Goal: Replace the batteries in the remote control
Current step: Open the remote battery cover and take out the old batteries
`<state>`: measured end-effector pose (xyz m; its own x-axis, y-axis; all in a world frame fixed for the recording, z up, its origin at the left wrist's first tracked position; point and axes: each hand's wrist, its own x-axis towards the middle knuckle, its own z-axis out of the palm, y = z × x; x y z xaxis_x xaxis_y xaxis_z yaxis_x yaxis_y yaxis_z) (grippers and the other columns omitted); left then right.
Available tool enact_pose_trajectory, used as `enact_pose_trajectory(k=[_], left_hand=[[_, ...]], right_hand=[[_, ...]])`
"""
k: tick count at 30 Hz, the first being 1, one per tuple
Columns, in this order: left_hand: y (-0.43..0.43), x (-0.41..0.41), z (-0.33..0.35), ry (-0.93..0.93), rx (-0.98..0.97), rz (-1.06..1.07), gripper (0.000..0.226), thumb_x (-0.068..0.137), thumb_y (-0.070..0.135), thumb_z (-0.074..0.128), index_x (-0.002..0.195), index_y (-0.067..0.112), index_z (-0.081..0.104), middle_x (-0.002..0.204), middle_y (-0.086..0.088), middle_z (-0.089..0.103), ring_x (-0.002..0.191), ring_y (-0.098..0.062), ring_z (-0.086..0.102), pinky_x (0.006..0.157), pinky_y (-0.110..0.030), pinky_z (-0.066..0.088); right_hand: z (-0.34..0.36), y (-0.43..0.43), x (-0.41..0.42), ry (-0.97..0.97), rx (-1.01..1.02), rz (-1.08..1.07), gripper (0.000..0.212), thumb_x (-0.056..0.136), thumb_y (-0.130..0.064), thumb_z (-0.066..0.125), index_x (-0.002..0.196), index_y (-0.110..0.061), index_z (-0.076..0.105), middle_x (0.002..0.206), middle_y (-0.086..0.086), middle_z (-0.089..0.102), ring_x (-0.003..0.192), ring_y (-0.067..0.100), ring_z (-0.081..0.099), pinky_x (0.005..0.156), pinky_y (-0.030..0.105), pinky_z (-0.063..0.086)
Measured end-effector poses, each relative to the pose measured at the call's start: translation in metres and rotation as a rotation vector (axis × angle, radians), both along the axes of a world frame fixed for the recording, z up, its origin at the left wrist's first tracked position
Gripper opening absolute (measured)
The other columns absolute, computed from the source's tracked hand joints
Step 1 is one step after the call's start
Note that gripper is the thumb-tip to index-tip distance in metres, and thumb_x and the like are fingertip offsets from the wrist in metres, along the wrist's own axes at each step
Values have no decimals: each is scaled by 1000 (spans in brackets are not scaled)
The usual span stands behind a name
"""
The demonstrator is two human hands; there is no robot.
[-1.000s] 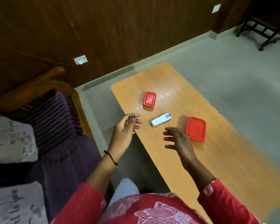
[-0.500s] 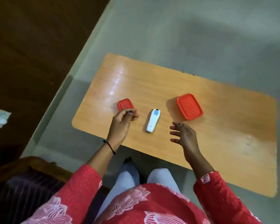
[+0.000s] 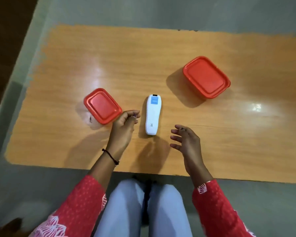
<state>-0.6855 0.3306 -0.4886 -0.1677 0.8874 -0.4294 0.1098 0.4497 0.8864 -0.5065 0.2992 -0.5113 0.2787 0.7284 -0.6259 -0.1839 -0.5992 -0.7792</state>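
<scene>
On the table, a small red box sits just left of the left hand, whose fingers curl loosely, holding nothing. The remote control lies between both hands (back up, apparently). The right hand hovers with fingers spread and empty; best pinch the remote's sides, then slide its cover off.
</scene>
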Motion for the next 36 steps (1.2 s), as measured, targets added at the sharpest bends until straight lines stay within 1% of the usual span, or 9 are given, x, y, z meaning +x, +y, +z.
enact_pose_trajectory(k=[8,11,15,21,25,27,31,33,36], left_hand=[[-72,5,-64,-71,271,23,20,95,14,47,104,26,60,101,6,65,95,-14,61,77,-30,46],[-109,0,-53,-74,382,-16,19,95,16,47,105,24,61,101,8,66,96,-13,60,81,-32,47],[-134,-4,-46,-74,353,-7,22,95,15,46,110,22,61,108,4,65,101,-13,58,87,-32,46],[-109,1,-58,-114,319,80,26,92,13,50,116,21,59,119,-2,59,107,-12,56,100,-35,43],[-58,8,-73,-168,310,109,30,92,14,52,120,24,55,132,-4,55,109,-7,55,105,-36,42],[-35,10,-84,-190,303,88,30,92,11,53,119,25,55,133,-2,55,107,-4,56,104,-34,43],[-10,11,-106,-222,318,90,28,93,5,50,112,25,56,126,-3,58,116,-18,58,103,-36,44],[-5,10,-110,-191,329,60,29,93,5,49,114,23,55,126,0,57,115,-17,59,101,-35,46],[-1,9,-111,-228,341,57,28,94,3,47,112,22,56,126,-2,58,111,-15,62,94,-29,51]], right_hand=[[-51,-48,-22,105,264,-35,21,95,-26,48,108,-17,62,102,8,67,90,19,64,74,36,54],[-38,-77,-26,2,384,-5,22,95,-26,47,110,-19,61,101,3,67,93,18,63,77,38,55],[-35,-96,-30,-115,430,23,18,92,-22,51,106,-20,61,101,0,65,92,17,61,76,37,54],[-66,-72,-36,-394,458,113,32,88,-30,56,118,-18,58,110,0,62,116,17,48,90,30,42],[-84,-23,-45,-732,492,275,67,81,-45,63,134,-7,44,129,11,54,130,26,29,105,35,30],[-94,-2,-54,-891,519,361,85,75,-57,63,137,-5,37,133,13,50,131,32,31,111,42,24],[-111,15,-65,-1046,615,348,91,70,-64,50,139,-7,34,127,10,53,119,30,45,106,52,29],[-113,17,-64,-1031,608,364,89,75,-57,57,143,-7,30,131,8,53,124,26,44,112,49,24],[-111,17,-62,-989,674,318,72,76,-42,63,136,-6,43,124,6,61,120,22,51,117,38,17]])
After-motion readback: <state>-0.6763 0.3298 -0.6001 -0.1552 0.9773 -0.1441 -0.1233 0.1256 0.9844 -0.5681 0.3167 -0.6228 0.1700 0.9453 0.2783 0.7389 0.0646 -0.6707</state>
